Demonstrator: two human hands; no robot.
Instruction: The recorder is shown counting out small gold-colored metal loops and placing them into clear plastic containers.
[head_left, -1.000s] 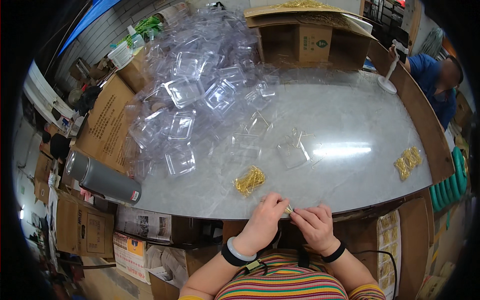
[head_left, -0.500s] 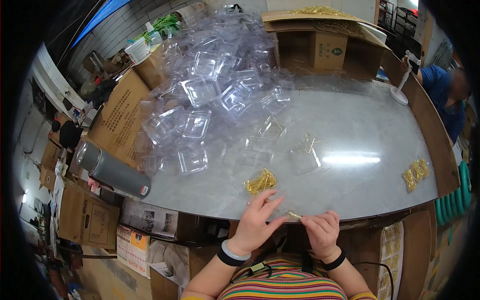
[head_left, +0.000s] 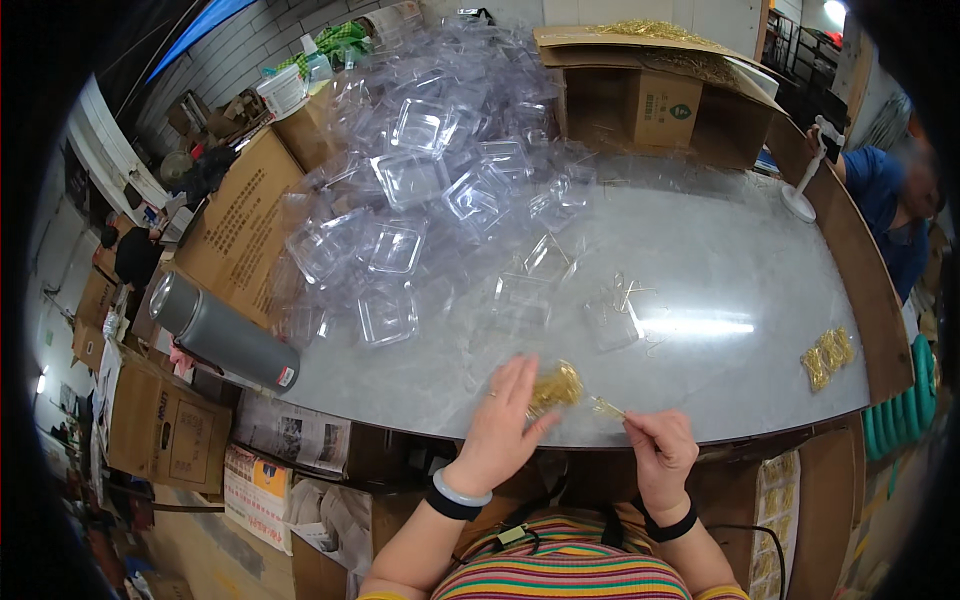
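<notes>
My left hand (head_left: 500, 430), a pale bangle and a black band at its wrist, lies with fingers stretched out against the left side of a gold heap (head_left: 558, 388) of thin wire pieces. The heap is slightly blurred and sits near the table's front edge. To its right, my right hand (head_left: 663, 447) pinches a few thin gold wire pieces (head_left: 606, 406) between thumb and forefinger, their tips pointing toward the heap. Their exact kind is too small to tell. Beyond the hands, several loose gold wires (head_left: 630, 293) lie by a clear plastic tray (head_left: 612, 325).
A big pile of clear plastic trays (head_left: 410, 180) covers the table's far left. A grey bottle (head_left: 225, 335) stands at the left edge. Gold bundles (head_left: 827, 358) lie at right, near a cardboard wall (head_left: 860, 240). A co-worker (head_left: 885, 200) is beyond it. An open cardboard box (head_left: 740, 120) stands behind.
My left hand has moved forward to the gold heap, which has shifted right and nearer me. My right hand has moved slightly right, still pinching gold wire pieces.
</notes>
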